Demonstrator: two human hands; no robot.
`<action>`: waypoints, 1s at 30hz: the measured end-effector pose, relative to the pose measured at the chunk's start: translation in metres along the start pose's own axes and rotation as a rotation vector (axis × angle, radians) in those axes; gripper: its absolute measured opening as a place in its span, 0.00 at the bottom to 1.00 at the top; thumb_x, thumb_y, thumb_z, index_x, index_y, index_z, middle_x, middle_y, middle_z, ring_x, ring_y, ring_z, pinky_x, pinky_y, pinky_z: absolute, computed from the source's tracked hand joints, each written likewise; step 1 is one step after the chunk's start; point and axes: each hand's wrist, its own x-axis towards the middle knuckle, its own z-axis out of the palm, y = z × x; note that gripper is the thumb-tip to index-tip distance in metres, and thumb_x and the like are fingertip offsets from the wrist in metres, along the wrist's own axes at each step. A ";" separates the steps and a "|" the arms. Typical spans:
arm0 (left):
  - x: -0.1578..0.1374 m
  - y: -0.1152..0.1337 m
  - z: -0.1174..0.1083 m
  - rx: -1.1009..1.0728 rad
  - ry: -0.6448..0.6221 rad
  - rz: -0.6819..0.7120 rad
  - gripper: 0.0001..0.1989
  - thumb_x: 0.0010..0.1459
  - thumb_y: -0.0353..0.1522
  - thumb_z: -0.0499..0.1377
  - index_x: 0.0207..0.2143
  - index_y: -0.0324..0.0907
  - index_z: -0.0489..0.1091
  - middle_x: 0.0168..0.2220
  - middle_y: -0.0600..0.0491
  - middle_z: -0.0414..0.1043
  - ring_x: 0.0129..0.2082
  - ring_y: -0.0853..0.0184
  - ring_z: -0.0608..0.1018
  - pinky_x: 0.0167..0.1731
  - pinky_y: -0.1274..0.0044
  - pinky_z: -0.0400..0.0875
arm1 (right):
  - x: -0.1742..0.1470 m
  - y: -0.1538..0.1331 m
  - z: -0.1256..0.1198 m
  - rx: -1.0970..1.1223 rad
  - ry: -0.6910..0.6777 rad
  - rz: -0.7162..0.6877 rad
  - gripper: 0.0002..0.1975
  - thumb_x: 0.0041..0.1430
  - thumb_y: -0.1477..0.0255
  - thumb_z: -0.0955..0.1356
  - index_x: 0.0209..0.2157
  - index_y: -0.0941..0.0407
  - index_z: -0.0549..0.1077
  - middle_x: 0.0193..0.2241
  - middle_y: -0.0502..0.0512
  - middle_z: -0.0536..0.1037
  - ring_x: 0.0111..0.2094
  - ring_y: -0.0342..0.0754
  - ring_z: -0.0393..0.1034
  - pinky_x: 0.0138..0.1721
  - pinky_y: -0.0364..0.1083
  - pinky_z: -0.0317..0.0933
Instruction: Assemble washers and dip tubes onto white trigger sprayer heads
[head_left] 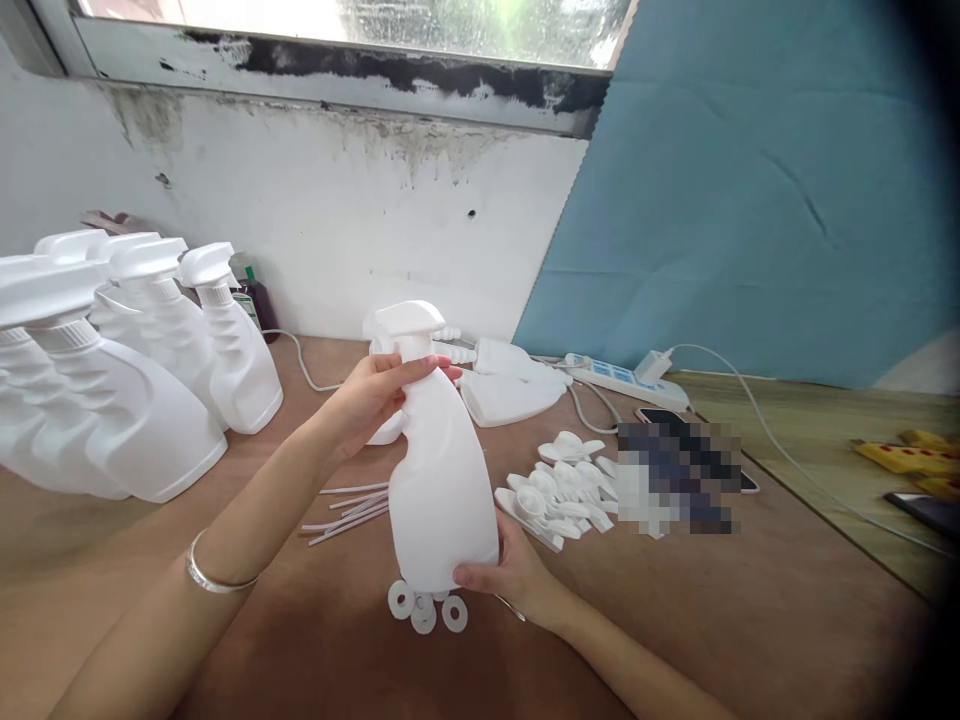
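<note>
A white spray bottle with its spray head on top is held slightly tilted over the table, in the middle of the head view. My left hand is closed round its neck, just under the head. Low on its right side, my right hand grips the base, thumb on the front. Several white ring washers lie just below the bottle's bottom edge. Thin white tubes lie left of it. To the right are several loose white spray-head parts.
Several white spray bottles with heads stand at the left. More white bottles lie by the wall. A power strip with cables, a phone and a dark bottle are at the back. The brown tabletop ends at the right.
</note>
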 end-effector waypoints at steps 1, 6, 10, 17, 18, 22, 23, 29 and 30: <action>0.000 -0.001 0.001 0.028 0.046 0.016 0.17 0.48 0.39 0.61 0.36 0.36 0.73 0.39 0.44 0.74 0.38 0.64 0.74 0.36 0.77 0.66 | 0.000 0.000 0.000 0.001 0.000 0.001 0.31 0.37 0.67 0.75 0.46 0.54 0.64 0.42 0.55 0.74 0.43 0.52 0.69 0.42 0.50 0.64; -0.001 -0.004 0.007 0.126 0.260 0.054 0.18 0.45 0.42 0.62 0.31 0.35 0.73 0.30 0.46 0.74 0.27 0.68 0.72 0.26 0.78 0.63 | 0.001 -0.001 0.000 -0.020 0.013 -0.013 0.31 0.38 0.65 0.75 0.45 0.55 0.65 0.41 0.55 0.74 0.42 0.52 0.69 0.41 0.50 0.64; -0.002 -0.006 0.009 0.127 0.375 0.049 0.18 0.43 0.44 0.62 0.29 0.36 0.71 0.26 0.49 0.72 0.22 0.70 0.70 0.22 0.78 0.62 | 0.001 -0.003 0.000 -0.028 0.004 -0.033 0.30 0.39 0.65 0.74 0.46 0.55 0.64 0.40 0.54 0.74 0.42 0.51 0.68 0.41 0.49 0.64; -0.004 -0.003 0.010 0.168 0.288 0.097 0.15 0.46 0.41 0.60 0.30 0.38 0.69 0.31 0.49 0.73 0.27 0.67 0.72 0.24 0.78 0.63 | 0.000 -0.003 0.001 -0.012 -0.018 -0.023 0.30 0.40 0.67 0.74 0.46 0.54 0.64 0.41 0.54 0.74 0.42 0.50 0.68 0.41 0.48 0.64; -0.004 -0.002 0.009 0.159 0.251 0.095 0.15 0.46 0.40 0.60 0.33 0.39 0.69 0.33 0.48 0.73 0.28 0.66 0.73 0.25 0.78 0.64 | 0.000 -0.002 0.001 -0.003 -0.019 -0.022 0.30 0.40 0.67 0.74 0.46 0.54 0.64 0.41 0.54 0.74 0.42 0.50 0.68 0.41 0.48 0.64; -0.005 0.004 0.005 0.112 0.065 0.075 0.15 0.48 0.37 0.58 0.37 0.38 0.70 0.38 0.46 0.73 0.37 0.61 0.74 0.31 0.75 0.67 | 0.000 0.000 0.000 0.005 -0.004 -0.019 0.31 0.39 0.67 0.74 0.46 0.54 0.64 0.41 0.55 0.74 0.42 0.51 0.68 0.41 0.49 0.64; -0.006 0.005 0.004 0.101 0.018 0.075 0.15 0.49 0.36 0.57 0.38 0.38 0.70 0.39 0.45 0.73 0.39 0.60 0.74 0.34 0.74 0.67 | 0.000 -0.001 0.000 -0.001 0.001 -0.017 0.31 0.39 0.66 0.74 0.46 0.54 0.64 0.41 0.55 0.74 0.42 0.51 0.68 0.41 0.50 0.64; -0.009 0.015 -0.001 0.117 -0.130 0.061 0.17 0.52 0.36 0.53 0.42 0.38 0.70 0.43 0.45 0.72 0.42 0.58 0.73 0.36 0.73 0.67 | 0.000 -0.001 0.000 -0.029 0.018 -0.005 0.32 0.37 0.65 0.75 0.47 0.54 0.65 0.42 0.55 0.74 0.43 0.53 0.68 0.42 0.51 0.64; -0.009 0.016 -0.001 0.138 -0.122 0.070 0.16 0.52 0.37 0.54 0.41 0.38 0.70 0.43 0.45 0.72 0.42 0.59 0.74 0.35 0.73 0.67 | 0.000 -0.001 0.000 -0.027 0.019 -0.007 0.33 0.37 0.65 0.75 0.47 0.54 0.64 0.42 0.55 0.74 0.43 0.53 0.68 0.42 0.51 0.64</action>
